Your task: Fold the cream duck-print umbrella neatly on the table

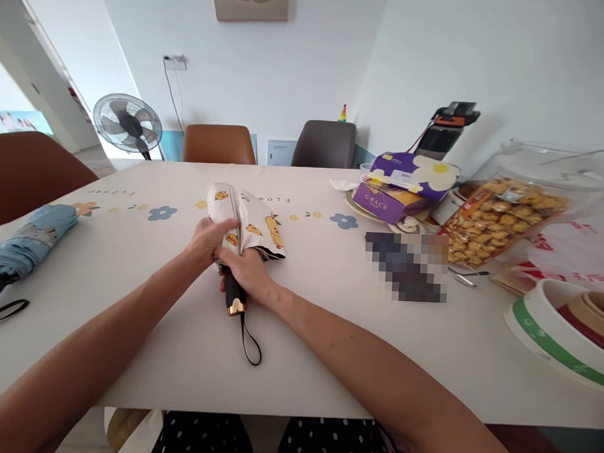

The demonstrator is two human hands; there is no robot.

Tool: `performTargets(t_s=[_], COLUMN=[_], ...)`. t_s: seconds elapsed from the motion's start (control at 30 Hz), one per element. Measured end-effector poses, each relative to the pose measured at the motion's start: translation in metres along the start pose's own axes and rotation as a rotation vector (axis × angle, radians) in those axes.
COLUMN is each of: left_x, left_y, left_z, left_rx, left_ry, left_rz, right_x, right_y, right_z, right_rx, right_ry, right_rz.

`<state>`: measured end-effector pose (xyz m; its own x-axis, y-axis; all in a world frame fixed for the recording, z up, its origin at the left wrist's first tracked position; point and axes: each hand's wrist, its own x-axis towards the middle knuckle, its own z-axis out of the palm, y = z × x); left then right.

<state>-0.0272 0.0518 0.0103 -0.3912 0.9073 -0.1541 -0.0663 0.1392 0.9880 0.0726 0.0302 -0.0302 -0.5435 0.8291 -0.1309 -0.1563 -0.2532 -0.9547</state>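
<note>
A cream folding umbrella (255,218) with orange cartoon prints lies on the white table (306,360), its canopy folded but with a loose flap spread to the right. Its black handle (235,294) with a copper-coloured end points towards me, and a black wrist strap trails from it. My left hand (212,239) grips the canopy from the left, thumb across the fabric. Around the lower canopy, just above the handle, my right hand (250,271) is closed; its fingers are partly hidden beneath.
A blue folded umbrella (31,241) lies at the left. To the right are a purple box (398,190), a big jar of snacks (512,216), a pixelated dark item (405,268) and tape rolls (567,331). Chairs (219,144) and a fan (129,124) stand beyond the table.
</note>
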Motion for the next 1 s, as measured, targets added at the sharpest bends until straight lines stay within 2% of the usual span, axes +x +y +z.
performTargets(t_s=[0.1, 0.27, 0.47, 0.57, 0.7, 0.8, 0.9, 1.0], left_x=[0.006, 0.014, 0.006, 0.0, -0.003, 0.0, 0.005, 0.011], left_y=[-0.005, -0.012, -0.01, -0.008, -0.009, -0.011, -0.014, -0.016], left_z=[-0.002, -0.014, -0.01, -0.007, -0.011, -0.015, -0.017, -0.019], left_rx=[-0.089, -0.251, -0.217, -0.154, -0.058, -0.005, 0.016, 0.136], left_ry=[0.075, -0.03, -0.135, -0.143, -0.143, -0.218, -0.282, -0.232], left_rz=[-0.031, -0.095, -0.091, -0.063, 0.007, 0.069, 0.051, 0.069], right_x=[0.001, 0.001, -0.002, -0.003, -0.004, -0.005, -0.006, -0.005], right_y=[0.0, -0.004, -0.01, -0.01, -0.01, -0.009, -0.009, -0.009], right_z=[-0.001, -0.001, -0.003, -0.004, 0.0, 0.005, 0.009, 0.01], right_rx=[0.099, 0.145, 0.147, 0.148, 0.117, 0.073, 0.002, -0.051], right_ry=[-0.063, -0.154, -0.195, -0.213, -0.147, -0.038, 0.031, 0.047], right_rz=[-0.045, -0.021, 0.013, 0.042, 0.03, 0.006, -0.031, -0.018])
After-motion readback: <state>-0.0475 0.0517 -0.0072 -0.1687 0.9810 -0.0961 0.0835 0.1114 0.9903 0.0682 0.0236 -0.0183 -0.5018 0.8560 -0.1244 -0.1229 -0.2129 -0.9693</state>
